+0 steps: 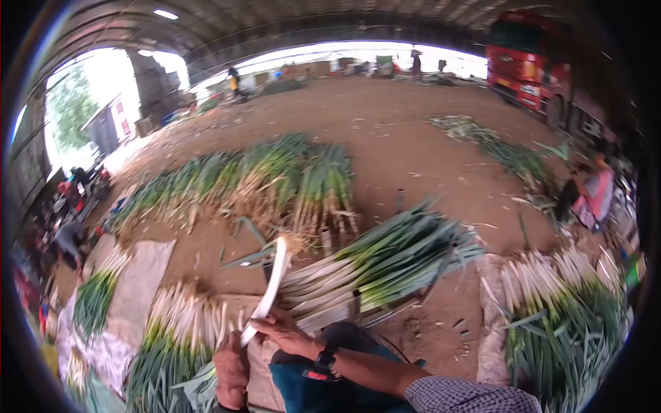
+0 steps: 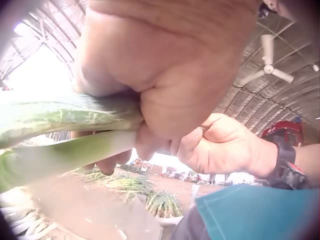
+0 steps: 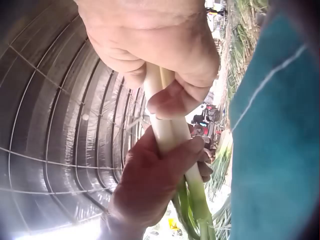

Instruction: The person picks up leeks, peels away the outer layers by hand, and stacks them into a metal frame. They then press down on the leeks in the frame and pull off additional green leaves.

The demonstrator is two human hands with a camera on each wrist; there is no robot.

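A single leek (image 1: 277,272) slants up in front of the person, its root tuft at the top and its white stem running down through both hands. The left hand (image 1: 232,368) grips it low down, where white turns green; in the left wrist view its leaves (image 2: 65,155) stick out beyond that hand. Just above, the right hand (image 1: 286,334), with a dark band on its wrist, pinches the white stem (image 3: 162,132) between thumb and fingers. Trimmed leeks (image 1: 344,275) lie in a stack right behind the hands, white ends toward the left.
Leeks with roots (image 1: 275,175) lie in a long heap farther out. Bundles of cleaned leeks stand at left (image 1: 179,330) and right (image 1: 558,310) on sheets. A seated person (image 1: 595,189) is at far right, a red truck (image 1: 527,65) behind.
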